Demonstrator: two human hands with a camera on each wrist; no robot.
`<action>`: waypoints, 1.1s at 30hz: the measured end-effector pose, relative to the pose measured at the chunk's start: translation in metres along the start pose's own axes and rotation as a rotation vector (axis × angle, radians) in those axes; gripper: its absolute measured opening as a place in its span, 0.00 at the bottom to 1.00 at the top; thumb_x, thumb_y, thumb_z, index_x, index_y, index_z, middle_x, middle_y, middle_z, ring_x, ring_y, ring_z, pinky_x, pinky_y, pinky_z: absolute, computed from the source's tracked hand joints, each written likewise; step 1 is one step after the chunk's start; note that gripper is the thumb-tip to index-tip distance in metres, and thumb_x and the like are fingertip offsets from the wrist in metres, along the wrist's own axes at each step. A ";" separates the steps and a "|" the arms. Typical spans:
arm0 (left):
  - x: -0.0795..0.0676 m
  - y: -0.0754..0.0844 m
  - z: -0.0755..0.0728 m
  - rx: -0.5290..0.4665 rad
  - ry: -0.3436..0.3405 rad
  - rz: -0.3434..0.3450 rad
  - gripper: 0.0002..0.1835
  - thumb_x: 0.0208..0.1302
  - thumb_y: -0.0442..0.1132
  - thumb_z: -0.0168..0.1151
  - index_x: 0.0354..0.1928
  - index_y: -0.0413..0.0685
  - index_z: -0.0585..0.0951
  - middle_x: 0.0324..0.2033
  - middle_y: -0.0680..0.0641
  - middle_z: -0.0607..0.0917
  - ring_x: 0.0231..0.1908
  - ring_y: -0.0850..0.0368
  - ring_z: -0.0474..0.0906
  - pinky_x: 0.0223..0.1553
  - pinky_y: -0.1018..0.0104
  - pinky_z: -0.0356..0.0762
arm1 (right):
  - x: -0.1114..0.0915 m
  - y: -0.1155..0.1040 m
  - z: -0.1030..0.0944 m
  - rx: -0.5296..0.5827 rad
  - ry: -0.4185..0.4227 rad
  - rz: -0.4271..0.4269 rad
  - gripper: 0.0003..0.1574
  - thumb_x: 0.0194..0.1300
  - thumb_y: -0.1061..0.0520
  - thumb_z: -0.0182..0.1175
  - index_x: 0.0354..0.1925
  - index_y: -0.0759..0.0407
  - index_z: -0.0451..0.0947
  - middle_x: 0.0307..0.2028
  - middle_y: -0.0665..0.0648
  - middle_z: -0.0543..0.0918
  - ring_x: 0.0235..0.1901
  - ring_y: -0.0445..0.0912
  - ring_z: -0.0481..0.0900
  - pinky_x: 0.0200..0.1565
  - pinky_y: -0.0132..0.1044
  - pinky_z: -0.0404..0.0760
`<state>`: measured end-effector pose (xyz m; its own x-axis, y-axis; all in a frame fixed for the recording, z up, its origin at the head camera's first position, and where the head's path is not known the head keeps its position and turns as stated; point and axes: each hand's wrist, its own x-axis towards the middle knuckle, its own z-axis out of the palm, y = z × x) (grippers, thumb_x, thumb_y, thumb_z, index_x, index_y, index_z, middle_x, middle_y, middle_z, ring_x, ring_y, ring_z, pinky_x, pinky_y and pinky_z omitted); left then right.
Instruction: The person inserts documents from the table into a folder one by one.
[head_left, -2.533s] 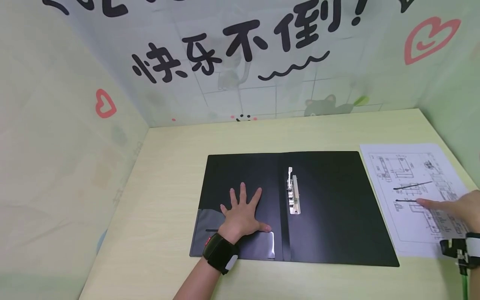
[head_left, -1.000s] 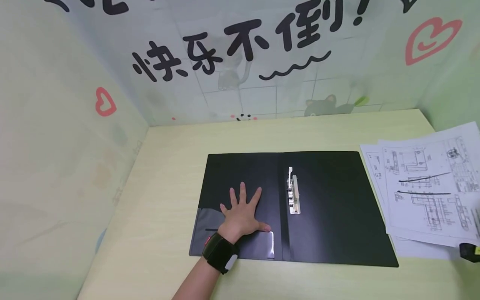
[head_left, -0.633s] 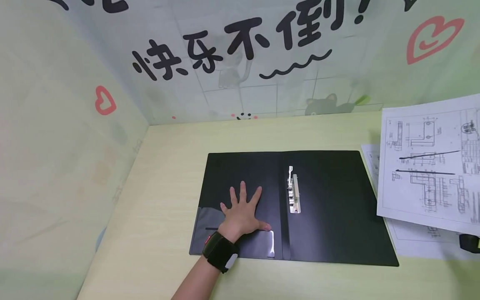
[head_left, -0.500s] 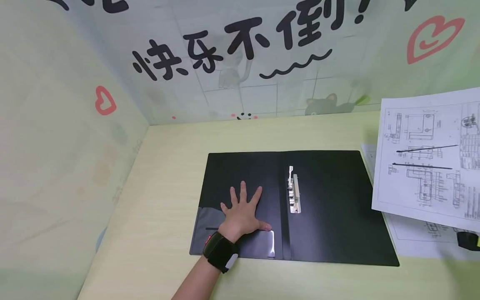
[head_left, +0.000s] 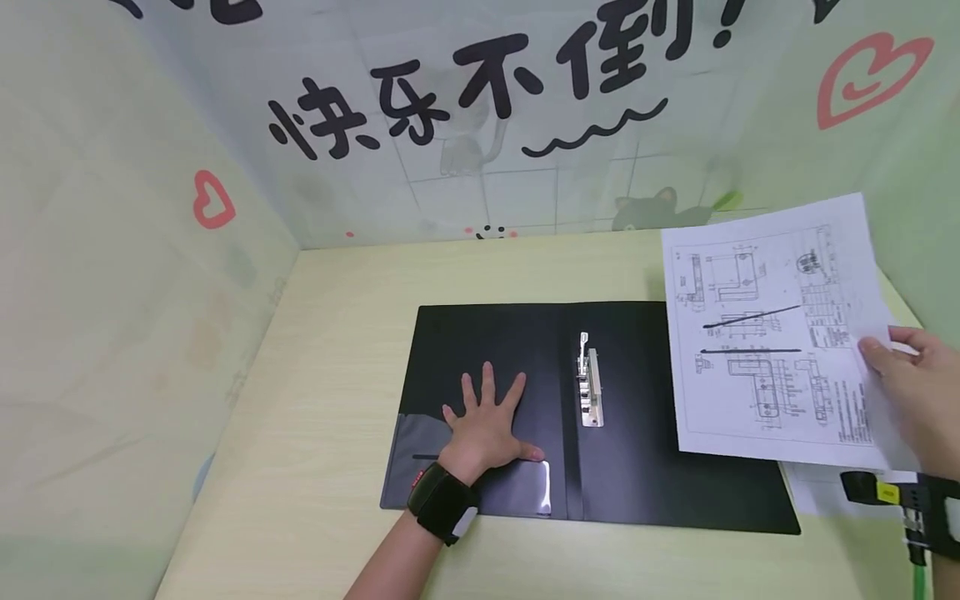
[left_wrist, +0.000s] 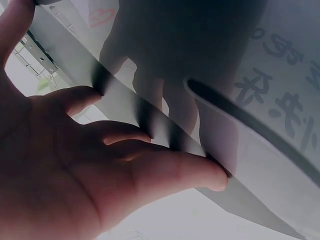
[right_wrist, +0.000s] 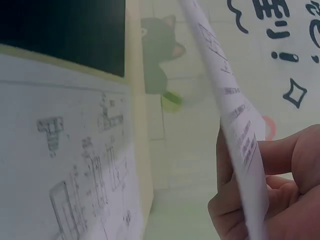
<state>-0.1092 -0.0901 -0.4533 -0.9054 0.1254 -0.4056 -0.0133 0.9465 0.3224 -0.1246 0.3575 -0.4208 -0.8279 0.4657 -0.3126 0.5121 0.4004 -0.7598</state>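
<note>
In the head view my left hand [head_left: 486,429] lies with fingers spread on the left cover of an open black binder [head_left: 637,483]. The left wrist view shows its fingertips touching the glossy dark surface. My right hand [head_left: 918,383] pinches the right edge of a sheet of paper [head_left: 772,333] printed with technical drawings and two dark pen strokes. Thumb and fingers lie on opposite faces of that sheet in the right wrist view. Held up, the sheet overlaps the binder's right cover. A metal clip [head_left: 589,383] sits beside the spine.
Another printed sheet [right_wrist: 70,150] lies on the table to the binder's right, mostly hidden in the head view. A clear pocket [head_left: 517,492] covers the left cover's lower part. Printed wall panels [head_left: 450,192] enclose the pale wooden table [head_left: 315,400].
My right hand has picked up the top sheet from the right, raised it and brought it leftward over the binder's right cover. My left hand has stayed in place.
</note>
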 end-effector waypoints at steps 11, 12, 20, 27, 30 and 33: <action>0.000 0.002 0.000 0.002 0.009 0.007 0.61 0.43 0.63 0.77 0.78 0.66 0.53 0.79 0.42 0.40 0.77 0.30 0.33 0.66 0.21 0.46 | -0.023 -0.007 0.051 -0.131 -0.165 -0.261 0.39 0.77 0.43 0.44 0.69 0.72 0.59 0.52 0.79 0.76 0.24 0.38 0.83 0.25 0.36 0.84; 0.000 0.002 0.000 0.002 0.009 0.008 0.61 0.43 0.63 0.77 0.78 0.66 0.53 0.79 0.42 0.40 0.77 0.30 0.33 0.66 0.21 0.46 | -0.023 -0.008 0.054 -0.133 -0.169 -0.265 0.38 0.77 0.43 0.44 0.68 0.72 0.59 0.52 0.79 0.76 0.25 0.38 0.84 0.25 0.36 0.84; 0.001 0.000 0.002 -0.010 0.008 0.010 0.61 0.43 0.62 0.77 0.78 0.67 0.53 0.79 0.42 0.39 0.77 0.31 0.32 0.66 0.21 0.45 | -0.029 -0.009 0.066 -0.154 -0.194 -0.264 0.39 0.77 0.42 0.44 0.68 0.72 0.59 0.52 0.79 0.76 0.28 0.46 0.85 0.26 0.36 0.84; 0.002 -0.002 0.003 -0.008 0.016 0.011 0.61 0.42 0.63 0.77 0.77 0.67 0.53 0.79 0.42 0.40 0.77 0.30 0.33 0.66 0.21 0.46 | -0.037 -0.008 0.072 -0.192 -0.223 -0.275 0.40 0.77 0.43 0.46 0.66 0.77 0.60 0.50 0.80 0.77 0.28 0.45 0.84 0.25 0.34 0.81; 0.002 -0.002 0.004 -0.008 0.019 0.010 0.61 0.42 0.63 0.77 0.77 0.67 0.54 0.79 0.42 0.40 0.77 0.30 0.33 0.65 0.21 0.46 | -0.040 -0.007 0.074 -0.195 -0.237 -0.276 0.39 0.77 0.44 0.46 0.66 0.77 0.60 0.50 0.80 0.77 0.28 0.45 0.84 0.26 0.35 0.81; 0.002 -0.003 0.005 -0.006 0.025 0.010 0.61 0.42 0.63 0.77 0.77 0.67 0.54 0.79 0.42 0.41 0.77 0.30 0.34 0.65 0.21 0.47 | -0.043 -0.006 0.075 -0.183 -0.245 -0.277 0.38 0.77 0.45 0.47 0.66 0.76 0.60 0.50 0.80 0.78 0.28 0.46 0.85 0.26 0.35 0.83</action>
<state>-0.1091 -0.0912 -0.4590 -0.9158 0.1277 -0.3809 -0.0064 0.9434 0.3317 -0.1093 0.2760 -0.4459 -0.9587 0.1281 -0.2538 0.2765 0.6285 -0.7270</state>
